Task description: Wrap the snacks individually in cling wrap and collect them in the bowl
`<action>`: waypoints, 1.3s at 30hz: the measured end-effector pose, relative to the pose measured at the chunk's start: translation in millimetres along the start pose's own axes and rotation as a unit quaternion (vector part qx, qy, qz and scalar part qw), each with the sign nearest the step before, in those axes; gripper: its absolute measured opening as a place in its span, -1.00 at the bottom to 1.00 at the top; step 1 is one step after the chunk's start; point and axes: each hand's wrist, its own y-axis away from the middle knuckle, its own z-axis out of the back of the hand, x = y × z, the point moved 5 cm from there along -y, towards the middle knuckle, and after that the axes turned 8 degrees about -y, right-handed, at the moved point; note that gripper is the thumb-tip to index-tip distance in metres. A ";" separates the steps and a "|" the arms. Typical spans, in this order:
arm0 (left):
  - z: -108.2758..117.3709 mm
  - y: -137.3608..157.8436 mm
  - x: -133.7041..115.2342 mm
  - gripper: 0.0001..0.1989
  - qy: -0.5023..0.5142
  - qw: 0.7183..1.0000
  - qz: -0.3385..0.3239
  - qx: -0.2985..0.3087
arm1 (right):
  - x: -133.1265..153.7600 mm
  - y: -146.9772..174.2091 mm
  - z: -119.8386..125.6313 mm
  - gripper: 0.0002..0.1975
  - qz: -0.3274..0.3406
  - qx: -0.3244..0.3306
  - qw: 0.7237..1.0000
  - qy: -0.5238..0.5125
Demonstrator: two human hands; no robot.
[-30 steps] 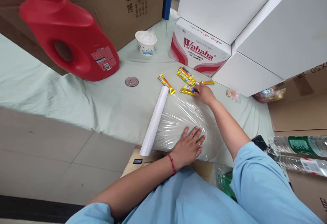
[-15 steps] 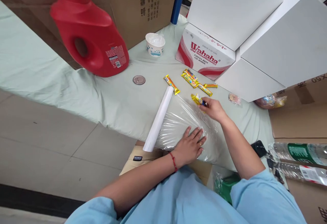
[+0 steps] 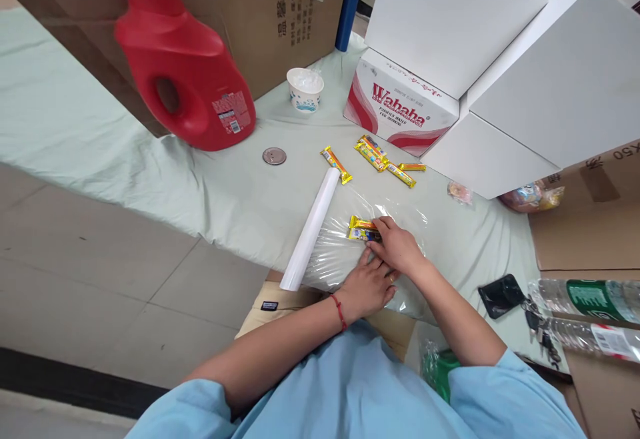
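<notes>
My left hand (image 3: pixel 367 289) lies flat with fingers stretched on a sheet of clear plastic film (image 3: pixel 334 242) spread over the cloth. Just above it, my right hand (image 3: pixel 397 245) is closed on yellow-wrapped snack bars (image 3: pixel 363 228), which rest against the film; its fingers cover their right ends. From the film's left side runs a white roll (image 3: pixel 310 232), lying at a slant. A single yellow snack bar (image 3: pixel 337 165) is at the roll's far end. Farther right lies a group of several yellow snack bars (image 3: pixel 373 155).
Behind stand a red detergent bottle (image 3: pixel 195 79), a paper cup (image 3: pixel 305 90) and a Wahaha box (image 3: pixel 400 102) under white boxes. A round metal disc (image 3: pixel 275 155) lies left of the film. To the right are a black pouch (image 3: pixel 501 295), keys (image 3: pixel 543 332) and plastic bottles (image 3: pixel 590 299).
My right hand has moved left and toward me, bringing the yellow snack bars from above the film down onto it. My left hand stays in nearly the same place.
</notes>
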 end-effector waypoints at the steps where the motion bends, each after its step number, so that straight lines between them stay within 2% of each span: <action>1: 0.2 0.0 0.0 -0.56 0.000 1.000 0.001 -0.003 | -2.3 0.8 0.7 -0.49 0.001 0.002 1.000 -0.007; 4: 0.9 -0.2 0.0 -0.53 0.000 1.000 0.003 -0.009 | -5.0 -0.2 5.0 -0.47 0.004 0.007 1.000 -0.013; 8: 0.3 -0.4 -0.3 -0.56 0.000 1.000 0.004 0.000 | 4.8 -2.7 8.6 -0.45 0.026 0.019 0.999 -0.008; 12: 0.7 -0.3 -0.5 -0.57 -0.003 1.000 0.000 -0.001 | 7.5 -1.7 10.6 -0.57 0.002 0.020 1.000 0.016; 17: 1.6 -0.6 -0.3 -0.52 -0.005 1.000 -0.003 0.002 | -1.4 -1.4 10.4 -0.57 -0.011 0.028 0.999 0.011; 27: 0.5 -0.8 0.0 -0.52 -0.007 1.000 -0.001 0.003 | -7.7 -0.7 1.3 -0.54 -0.011 -0.003 0.999 -0.049; 32: 1.1 -0.2 0.5 -0.56 -0.009 1.000 0.001 0.007 | -10.8 2.9 -0.1 -0.39 -0.015 -0.026 0.995 -0.095; 39: 4.0 2.0 0.5 -0.59 -0.018 1.000 -0.004 0.005 | -14.3 6.3 -12.2 -0.44 0.004 -0.062 0.979 -0.195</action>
